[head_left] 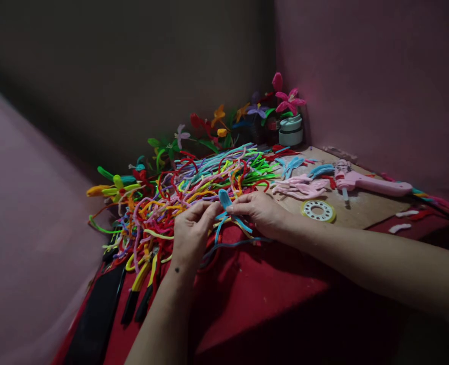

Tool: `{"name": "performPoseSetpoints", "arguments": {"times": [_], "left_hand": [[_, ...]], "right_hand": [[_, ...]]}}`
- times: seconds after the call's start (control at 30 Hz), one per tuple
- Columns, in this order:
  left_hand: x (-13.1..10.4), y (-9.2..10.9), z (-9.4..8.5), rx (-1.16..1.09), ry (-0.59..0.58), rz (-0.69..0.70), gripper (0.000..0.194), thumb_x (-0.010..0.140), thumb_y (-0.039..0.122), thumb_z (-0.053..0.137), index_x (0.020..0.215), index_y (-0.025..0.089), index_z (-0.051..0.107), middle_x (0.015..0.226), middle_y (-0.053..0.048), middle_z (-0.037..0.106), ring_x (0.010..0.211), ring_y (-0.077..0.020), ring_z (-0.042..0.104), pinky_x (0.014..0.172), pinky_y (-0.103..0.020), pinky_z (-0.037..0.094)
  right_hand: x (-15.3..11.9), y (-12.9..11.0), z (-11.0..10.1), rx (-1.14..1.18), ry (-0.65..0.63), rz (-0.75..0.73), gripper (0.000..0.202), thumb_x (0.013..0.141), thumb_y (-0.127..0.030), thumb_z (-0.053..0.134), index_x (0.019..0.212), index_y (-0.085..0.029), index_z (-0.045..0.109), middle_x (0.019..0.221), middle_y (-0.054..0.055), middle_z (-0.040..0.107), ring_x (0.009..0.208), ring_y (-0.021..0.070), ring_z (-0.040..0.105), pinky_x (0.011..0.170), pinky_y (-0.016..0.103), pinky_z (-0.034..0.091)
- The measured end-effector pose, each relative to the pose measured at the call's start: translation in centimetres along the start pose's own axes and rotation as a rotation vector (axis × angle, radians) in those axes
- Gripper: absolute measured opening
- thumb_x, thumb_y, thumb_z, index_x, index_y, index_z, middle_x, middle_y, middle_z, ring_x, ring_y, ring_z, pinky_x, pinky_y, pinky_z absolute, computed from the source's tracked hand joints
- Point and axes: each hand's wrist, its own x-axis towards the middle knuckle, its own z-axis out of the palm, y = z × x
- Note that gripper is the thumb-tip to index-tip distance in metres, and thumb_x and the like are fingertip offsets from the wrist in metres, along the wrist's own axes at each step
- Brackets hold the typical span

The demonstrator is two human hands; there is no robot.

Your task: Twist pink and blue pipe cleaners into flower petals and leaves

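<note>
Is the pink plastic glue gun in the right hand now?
No, the pink plastic glue gun lies on the brown flat board, while the right hand pinches a blue fuzzy piece.

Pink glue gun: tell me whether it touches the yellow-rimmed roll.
Apart: the head view shows a strip of bare brown board between the glue gun and the roll.

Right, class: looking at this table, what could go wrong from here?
The pink glue gun lies near the right forearm; if hot (I cannot tell), it might burn skin.
The blue piece between left hand and right hand sits close to the tangled heap and may snag.
The yellow-and-black handles beside the left forearm could get knocked.
</note>
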Motion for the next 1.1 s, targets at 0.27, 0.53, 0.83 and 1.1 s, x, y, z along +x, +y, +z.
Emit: {"name": "performPoseSetpoints", "arguments": {"times": [0.27,0.53,0.83,1.1], "left_hand": [[0.0,-0.2,0.6,-0.231,0.005,-0.202,0.021,0.067,0.032,0.067,0.076,0.013,0.069,0.055,0.003,0.055,0.049,-0.0062,0.044,0.046,-0.018,0.035],[-0.4,0.1,1.5,-0.057,0.228,-0.029,0.014,0.07,0.027,0.064,0.071,0.014,0.068,0.064,0.001,0.06,0.058,-0.0071,0.05,0.052,-0.016,0.039],[-0.2,-0.2,1.3,-0.669,-0.248,-0.525,0.028,0.067,0.033,0.069,0.08,0.01,0.06,0.055,0.004,0.049,0.038,-0.0012,0.036,0.031,-0.013,0.025],[-0.7,0.2,3.1,-0.695,-0.344,-0.478,0.023,0.07,0.031,0.066,0.08,0.013,0.057,0.063,0.001,0.057,0.038,-0.0026,0.041,0.031,-0.014,0.031]], "right_hand": [[-0.6,-0.1,0.0,-0.22,-0.074,0.016,0.017,0.061,-0.021,0.063,0.051,-0.014,0.052,0.035,-0.008,0.039,0.031,0.0037,0.029,0.034,0.021,0.017],[-0.6,0.0,0.1,-0.21,-0.088,-0.012,0.019,0.063,-0.021,0.062,0.049,-0.014,0.051,0.032,-0.008,0.037,0.03,0.0032,0.027,0.034,0.021,0.015],[-0.3,-1.0,0.2,0.109,0.11,-0.196,0.019,0.058,-0.021,0.071,0.057,-0.012,0.054,0.044,-0.007,0.047,0.038,0.0022,0.037,0.038,0.017,0.028],[-0.2,-0.3,0.0,0.171,0.0,-0.129,0.019,0.067,-0.028,0.065,0.065,-0.014,0.053,0.047,-0.005,0.05,0.034,0.0067,0.044,0.035,0.019,0.032]]}}
